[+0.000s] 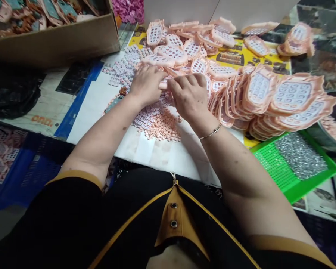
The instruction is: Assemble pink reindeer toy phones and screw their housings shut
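My left hand and my right hand are close together over the worktable, fingers curled. Between them they grip a pink plastic shell, mostly hidden by the fingers. Below the hands lie a heap of small pale lilac keypad pieces and a heap of tiny peach-coloured rings. Beyond my hands is a loose pile of pink shells with rows of holes. To the right of my right hand, stacked pink shells with white keypads fitted lean in rows.
A cardboard box of pink and teal parts stands at the far left. On the right is a green tray with many small silver screws, beside a bowl of peach parts. A blue crate sits lower left.
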### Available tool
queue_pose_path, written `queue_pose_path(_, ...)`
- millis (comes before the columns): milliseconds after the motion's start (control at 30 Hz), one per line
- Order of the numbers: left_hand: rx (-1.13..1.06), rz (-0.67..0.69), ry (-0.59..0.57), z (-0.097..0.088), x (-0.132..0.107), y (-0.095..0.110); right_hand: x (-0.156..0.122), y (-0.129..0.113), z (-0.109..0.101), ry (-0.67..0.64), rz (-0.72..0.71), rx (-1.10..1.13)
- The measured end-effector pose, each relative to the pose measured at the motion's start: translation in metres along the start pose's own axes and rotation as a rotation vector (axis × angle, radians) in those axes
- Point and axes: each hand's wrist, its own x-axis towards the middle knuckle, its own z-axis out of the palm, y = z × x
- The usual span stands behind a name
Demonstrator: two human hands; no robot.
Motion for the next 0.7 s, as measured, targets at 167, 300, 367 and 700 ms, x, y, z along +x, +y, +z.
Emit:
queue_pose_path(167, -0.132, -0.023, 0.135, -0.023, -0.009, 0.018, 0.001, 0.013, -0.013, 0.039, 0.15, 0.124)
queue_pose_path(300, -0.455, -0.084, 0.324, -0.029, -0.022, 0.033, -0.004, 0.012, -0.01, 0.184, 0.25, 0.352)
queue_pose_path(367, -0.751, -0.05, 0.361, -0.024, -0.032, 0.042, -0.01, 0.004, -0.006, 0.241, 0.345, 0.563)
queue_pose_path(700, -1.441, -0.09, 0.11, 0.012, -0.068, 0.077, -0.062, -0.028, -0.006, -0.002, 0.534, 1.33)
